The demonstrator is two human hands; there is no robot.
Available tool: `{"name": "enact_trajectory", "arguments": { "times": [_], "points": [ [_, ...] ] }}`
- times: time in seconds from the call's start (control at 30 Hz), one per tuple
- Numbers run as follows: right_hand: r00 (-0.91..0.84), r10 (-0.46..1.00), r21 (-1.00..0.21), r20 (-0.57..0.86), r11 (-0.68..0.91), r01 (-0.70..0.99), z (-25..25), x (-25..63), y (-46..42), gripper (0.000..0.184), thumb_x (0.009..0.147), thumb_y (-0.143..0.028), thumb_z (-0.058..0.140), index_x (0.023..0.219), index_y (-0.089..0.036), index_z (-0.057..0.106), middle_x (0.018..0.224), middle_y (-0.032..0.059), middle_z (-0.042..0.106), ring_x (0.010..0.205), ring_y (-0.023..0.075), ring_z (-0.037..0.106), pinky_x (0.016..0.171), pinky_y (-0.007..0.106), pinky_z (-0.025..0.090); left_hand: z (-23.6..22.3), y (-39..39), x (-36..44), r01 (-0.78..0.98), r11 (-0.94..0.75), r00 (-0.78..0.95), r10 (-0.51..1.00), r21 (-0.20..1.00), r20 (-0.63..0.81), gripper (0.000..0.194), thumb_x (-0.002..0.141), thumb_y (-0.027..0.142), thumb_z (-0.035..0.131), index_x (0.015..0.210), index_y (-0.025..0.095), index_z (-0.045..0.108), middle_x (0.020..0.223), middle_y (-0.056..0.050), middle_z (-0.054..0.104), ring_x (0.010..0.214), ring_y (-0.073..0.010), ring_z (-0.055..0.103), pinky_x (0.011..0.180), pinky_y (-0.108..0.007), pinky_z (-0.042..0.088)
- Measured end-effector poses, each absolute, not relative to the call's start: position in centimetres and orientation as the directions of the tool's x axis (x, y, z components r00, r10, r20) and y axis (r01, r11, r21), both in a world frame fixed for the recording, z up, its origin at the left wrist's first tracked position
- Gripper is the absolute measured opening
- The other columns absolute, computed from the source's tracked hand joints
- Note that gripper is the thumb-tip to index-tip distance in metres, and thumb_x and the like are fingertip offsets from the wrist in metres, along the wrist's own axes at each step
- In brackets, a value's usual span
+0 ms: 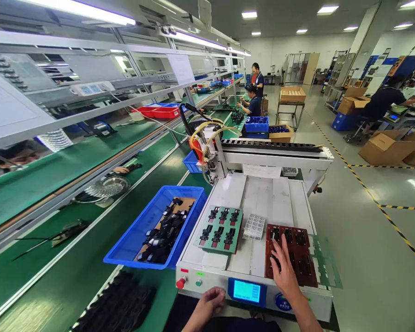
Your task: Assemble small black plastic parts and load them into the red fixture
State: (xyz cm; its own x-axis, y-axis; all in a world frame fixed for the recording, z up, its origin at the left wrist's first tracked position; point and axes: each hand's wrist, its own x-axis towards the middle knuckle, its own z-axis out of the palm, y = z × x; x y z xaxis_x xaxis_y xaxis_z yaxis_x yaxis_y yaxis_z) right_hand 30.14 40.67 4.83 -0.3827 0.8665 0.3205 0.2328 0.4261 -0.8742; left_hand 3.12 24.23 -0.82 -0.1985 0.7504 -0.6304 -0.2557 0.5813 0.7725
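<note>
Bright factory hall — grey floor (pixel 366 258), ceiling lights (pixel 327 9), green workbenches (pixel 55 272), cardboard boxes (pixel 383 147).

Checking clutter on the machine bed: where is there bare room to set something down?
Bare white bed lies behind the green fixture and the red fixture, up to the gantry. A thin strip shows in front of the green fixture. Between the fixtures it is crowded: a small clear tray sits there. The right hand covers the red fixture's front; the left hand rests at the control panel.

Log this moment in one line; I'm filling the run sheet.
left hand: on machine front edge | right hand: pressing on red fixture | green fixture: loaded, untouched
</note>
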Motion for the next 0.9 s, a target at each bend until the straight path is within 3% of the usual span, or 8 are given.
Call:
{"name": "enact_trajectory", "arguments": {
  "times": [0.07, 0.13, 0.2, 0.27, 0.37, 0.47, 0.57, 0.9],
  "points": [
    [-0.309, 0.890, -0.900, 0.336, 0.400, 0.175, 7.7, 29.9, 40.8, 0.057, 0.111, -0.029, 0.047, 0.161, -0.049, 0.031, 0.178, -0.0026, 0.006, 0.154, 0.0330, 0.040, 0.110, 0.051, 0.060, 1.6, 25.7, 4.9, -0.208, 0.476, -0.144, 0.849, 0.855, -0.508, 0.060, 0.061, 0.074, 0.088, 0.079, 0.018, 0.074, 0.069, 0.000, 0.064, 0.067, -0.0161, 0.060, 0.070, -0.031, 0.048],
    [-0.155, 0.947, -0.954, 0.281, 0.294, 0.066, 11.2, 29.3, 40.7, 0.065, 0.107, -0.031, 0.057, 0.163, -0.046, 0.026, 0.178, 0.0035, 0.013, 0.154, 0.0339, 0.039, 0.106, 0.049, 0.061, 4.8, 27.4, 6.8, -0.195, 0.315, -0.078, 0.939, 0.929, -0.335, 0.049, 0.076, 0.060, 0.087, 0.104, 0.020, 0.077, 0.098, -0.006, 0.074, 0.094, -0.0221, 0.069, 0.090, -0.036, 0.051],
    [-0.083, 0.978, -0.980, 0.190, 0.184, -0.076, 14.9, 28.6, 40.5, 0.076, 0.103, -0.035, 0.065, 0.165, -0.043, 0.021, 0.177, 0.0098, 0.017, 0.153, 0.0345, 0.042, 0.101, 0.044, 0.063, 8.3, 29.1, 8.6, -0.264, 0.232, 0.009, 0.971, 0.936, -0.238, 0.054, 0.082, 0.052, 0.085, 0.127, 0.024, 0.071, 0.118, -0.011, 0.074, 0.106, -0.0260, 0.071, 0.096, -0.039, 0.051],
    [-0.115, 0.984, -0.977, 0.137, 0.116, -0.180, 17.8, 27.9, 40.1, 0.079, 0.100, -0.037, 0.071, 0.164, -0.041, 0.023, 0.177, 0.0126, 0.015, 0.152, 0.0350, 0.042, 0.102, 0.042, 0.061, 11.1, 30.3, 10.2, -0.354, 0.191, 0.089, 0.981, 0.915, -0.170, 0.061, 0.083, 0.052, 0.085, 0.134, 0.024, 0.067, 0.118, -0.012, 0.075, 0.107, -0.0277, 0.072, 0.095, -0.040, 0.053],
    [-0.176, 0.978, -0.959, 0.108, 0.057, -0.276, 20.2, 27.2, 39.4, 0.078, 0.098, -0.038, 0.073, 0.161, -0.040, 0.028, 0.177, 0.0130, 0.016, 0.152, 0.0347, 0.043, 0.110, 0.045, 0.055, 13.4, 31.1, 11.5, -0.429, 0.167, 0.145, 0.983, 0.888, -0.115, 0.062, 0.081, 0.058, 0.084, 0.128, 0.020, 0.068, 0.102, -0.011, 0.079, 0.091, -0.0264, 0.076, 0.086, -0.038, 0.056],
    [-0.213, 0.972, -0.945, 0.095, 0.021, -0.326, 20.6, 27.0, 38.8, 0.077, 0.097, -0.037, 0.075, 0.160, -0.042, 0.030, 0.176, 0.0113, 0.020, 0.151, 0.0332, 0.045, 0.115, 0.047, 0.050, 13.8, 31.0, 11.7, -0.467, 0.162, 0.103, 0.986, 0.869, -0.129, 0.051, 0.080, 0.055, 0.087, 0.114, 0.020, 0.072, 0.091, -0.008, 0.080, 0.078, -0.0217, 0.076, 0.078, -0.032, 0.054],
    [-0.230, 0.970, -0.938, 0.080, -0.005, -0.346, 20.7, 26.7, 38.4, 0.078, 0.096, -0.036, 0.077, 0.158, -0.044, 0.031, 0.175, 0.0090, 0.023, 0.150, 0.0316, 0.046, 0.114, 0.045, 0.050, 13.9, 30.5, 11.8, -0.516, 0.168, 0.084, 0.986, 0.840, -0.146, 0.047, 0.075, 0.052, 0.092, 0.105, 0.021, 0.072, 0.085, -0.003, 0.079, 0.071, -0.0171, 0.074, 0.072, -0.026, 0.051],
    [-0.265, 0.963, -0.949, 0.055, -0.033, -0.315, 22.1, 25.8, 38.4, 0.084, 0.094, -0.037, 0.080, 0.160, -0.044, 0.029, 0.177, 0.0090, 0.015, 0.153, 0.0360, 0.041, 0.084, 0.032, 0.064, 15.7, 29.2, 12.1, -0.622, 0.224, 0.125, 0.974, 0.751, -0.187, 0.053, 0.070, 0.053, 0.094, 0.109, 0.021, 0.077, 0.085, -0.005, 0.078, 0.076, -0.0180, 0.074, 0.074, -0.026, 0.052]
  ]
}}
